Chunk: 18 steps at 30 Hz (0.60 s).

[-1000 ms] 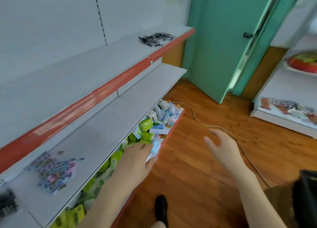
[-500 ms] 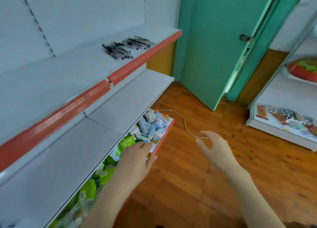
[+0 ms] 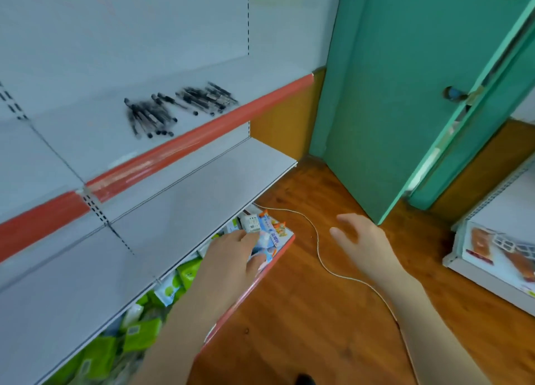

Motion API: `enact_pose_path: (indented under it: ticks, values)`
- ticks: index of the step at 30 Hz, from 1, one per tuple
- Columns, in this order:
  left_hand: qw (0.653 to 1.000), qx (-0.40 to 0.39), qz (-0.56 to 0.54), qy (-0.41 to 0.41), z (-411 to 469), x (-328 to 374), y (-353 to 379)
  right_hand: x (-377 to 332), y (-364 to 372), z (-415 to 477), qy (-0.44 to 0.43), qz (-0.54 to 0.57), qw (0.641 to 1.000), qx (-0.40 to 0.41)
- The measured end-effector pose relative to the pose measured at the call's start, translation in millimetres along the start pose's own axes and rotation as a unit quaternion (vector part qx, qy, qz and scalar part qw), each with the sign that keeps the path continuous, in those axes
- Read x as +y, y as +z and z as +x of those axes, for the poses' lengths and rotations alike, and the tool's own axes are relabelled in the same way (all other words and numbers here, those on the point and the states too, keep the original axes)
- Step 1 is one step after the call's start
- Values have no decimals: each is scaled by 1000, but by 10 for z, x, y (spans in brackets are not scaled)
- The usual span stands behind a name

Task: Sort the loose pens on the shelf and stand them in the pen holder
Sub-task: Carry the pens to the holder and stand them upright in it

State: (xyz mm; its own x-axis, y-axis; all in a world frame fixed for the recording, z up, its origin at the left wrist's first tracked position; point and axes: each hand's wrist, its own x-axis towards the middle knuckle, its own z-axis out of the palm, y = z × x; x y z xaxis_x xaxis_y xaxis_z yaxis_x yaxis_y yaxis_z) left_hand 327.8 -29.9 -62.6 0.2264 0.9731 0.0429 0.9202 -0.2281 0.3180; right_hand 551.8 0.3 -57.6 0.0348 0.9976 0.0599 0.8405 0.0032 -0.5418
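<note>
We count two heaps of dark pens on the upper shelf point(image 3: 86, 141), just behind its one red edge strip point(image 3: 188, 147): a left heap point(image 3: 150, 117) and a right heap point(image 3: 207, 98), both lying flat and near each other. Blur keeps us from counting single pens. Both hands are well below them. The left hand point(image 3: 234, 257) reaches out with its fingers fairly straight and grips nothing, over the packets point(image 3: 101, 353) under the one grey lower shelf point(image 3: 173, 211); we cannot tell whether it touches them. The right hand point(image 3: 362, 240) hangs over the wooden floor point(image 3: 304, 312), fingers apart and relaxed, empty. One white cable point(image 3: 318, 248) runs between the hands, and one green door point(image 3: 390, 95) stands beyond
</note>
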Motion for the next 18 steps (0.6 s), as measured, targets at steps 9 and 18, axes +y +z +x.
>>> enact_pose_path:
  ticks: [9,18]
  values:
    - [990,91,11,-108,671,339,-14,138,-311,1345,-139,-1,988,-60]
    - [965,149,86,-196,1201,-28,-247,-433,-197,2524,-264,38,959,-95]
